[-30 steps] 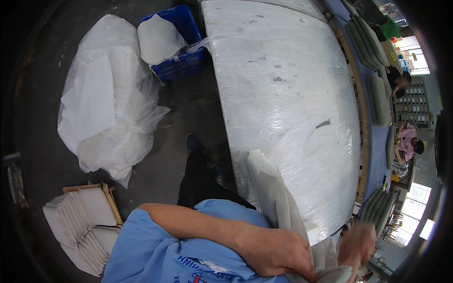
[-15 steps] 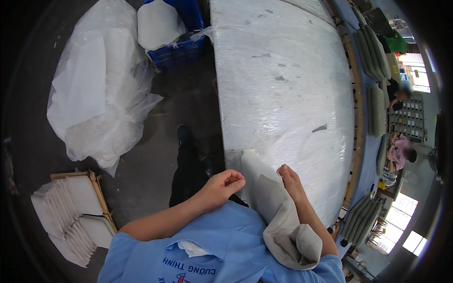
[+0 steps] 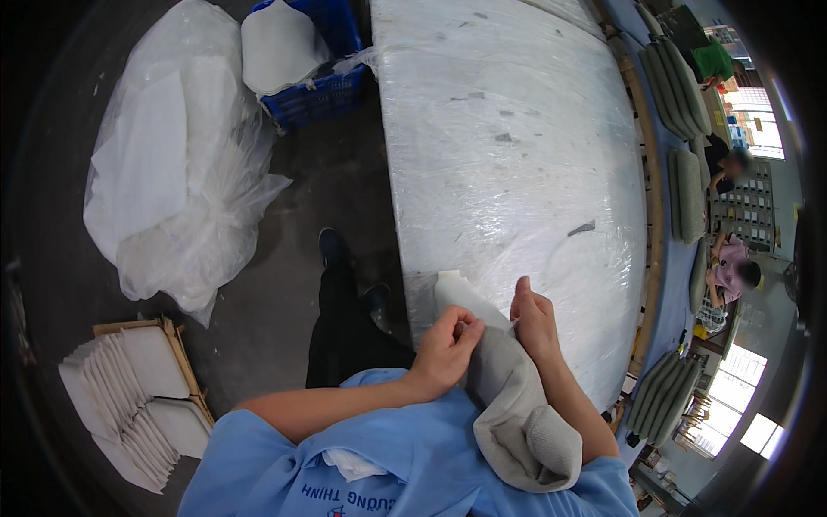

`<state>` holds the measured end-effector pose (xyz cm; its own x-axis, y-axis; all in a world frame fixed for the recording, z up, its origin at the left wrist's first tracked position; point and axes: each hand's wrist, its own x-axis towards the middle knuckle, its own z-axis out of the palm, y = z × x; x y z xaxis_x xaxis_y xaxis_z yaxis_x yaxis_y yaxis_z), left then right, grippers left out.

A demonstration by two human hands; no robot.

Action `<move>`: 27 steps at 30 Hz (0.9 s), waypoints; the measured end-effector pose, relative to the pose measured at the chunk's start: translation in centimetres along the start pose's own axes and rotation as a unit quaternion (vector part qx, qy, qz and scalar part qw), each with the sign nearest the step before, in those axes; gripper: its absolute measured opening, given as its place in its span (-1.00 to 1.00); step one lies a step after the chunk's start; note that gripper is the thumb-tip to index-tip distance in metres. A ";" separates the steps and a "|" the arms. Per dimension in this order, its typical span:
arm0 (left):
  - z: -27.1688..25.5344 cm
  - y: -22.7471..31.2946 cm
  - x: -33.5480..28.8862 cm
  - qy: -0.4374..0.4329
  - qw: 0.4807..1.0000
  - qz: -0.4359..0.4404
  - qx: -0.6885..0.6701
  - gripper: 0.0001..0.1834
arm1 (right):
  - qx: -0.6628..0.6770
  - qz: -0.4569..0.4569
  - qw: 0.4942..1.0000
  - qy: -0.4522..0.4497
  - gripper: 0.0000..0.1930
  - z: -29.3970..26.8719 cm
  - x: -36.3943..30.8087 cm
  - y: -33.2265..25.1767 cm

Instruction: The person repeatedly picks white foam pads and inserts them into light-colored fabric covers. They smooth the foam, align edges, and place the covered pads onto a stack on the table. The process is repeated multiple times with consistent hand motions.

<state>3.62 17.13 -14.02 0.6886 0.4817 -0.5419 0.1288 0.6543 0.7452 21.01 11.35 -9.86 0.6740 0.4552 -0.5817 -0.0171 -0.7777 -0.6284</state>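
Note:
A white pad [image 3: 465, 293], soft-looking like foam, lies at the near edge of the plastic-wrapped table. Its near part sits inside a grey fabric cover [image 3: 501, 366], whose loose end is folded over in a thick roll against my right forearm. My left hand [image 3: 444, 351] is closed in a pinch at the left side of the cover's edge, where white meets grey. On the opposite side, my right hand [image 3: 534, 323] is closed at the same edge, thumb pointing up. The fingers hide exactly how much fabric each one grips.
Grey scraps [image 3: 582, 227] lie scattered on the wrapped table [image 3: 517, 172]. To the left are a large clear plastic bag [image 3: 189, 172] of white pieces, a blue crate [image 3: 314, 102] and a box [image 3: 185, 345] of white pads. Grey cushions [image 3: 663, 396] line a blue bench at right; people work beyond.
My left hand has moved right and onto the cover's edge, where a grey flap stood up before. The right hand has shifted slightly upward, its fingers more curled.

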 end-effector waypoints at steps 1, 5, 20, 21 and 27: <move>0.6 0.5 -0.1 0.023 0.999 0.021 0.034 -0.83 | -0.015 -0.001 1.000 -0.013 -0.32 0.3 0.2 -0.7; 1.6 1.2 1.2 0.080 0.977 0.117 0.158 -0.82 | -0.082 -0.044 0.995 -0.044 -0.28 1.0 1.0 -2.2; -1.0 0.6 0.7 -0.118 0.989 -0.085 -0.027 -0.78 | -0.114 -0.051 0.992 -0.024 -0.34 0.2 3.2 -2.8; -1.1 0.6 0.5 -0.105 0.993 -0.039 0.027 -0.78 | -0.086 -0.056 0.994 -0.028 -0.36 0.2 3.0 -2.3; -1.5 0.5 -0.4 -0.098 0.995 -0.008 0.028 -0.82 | 0.026 0.002 0.999 -0.044 -0.35 -1.2 1.7 -0.3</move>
<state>2.38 18.18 -13.99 0.8114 0.3443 -0.4722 0.1775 0.6247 0.7604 23.06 11.83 -9.98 0.6068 0.4908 -0.6252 -0.0594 -0.7564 -0.6515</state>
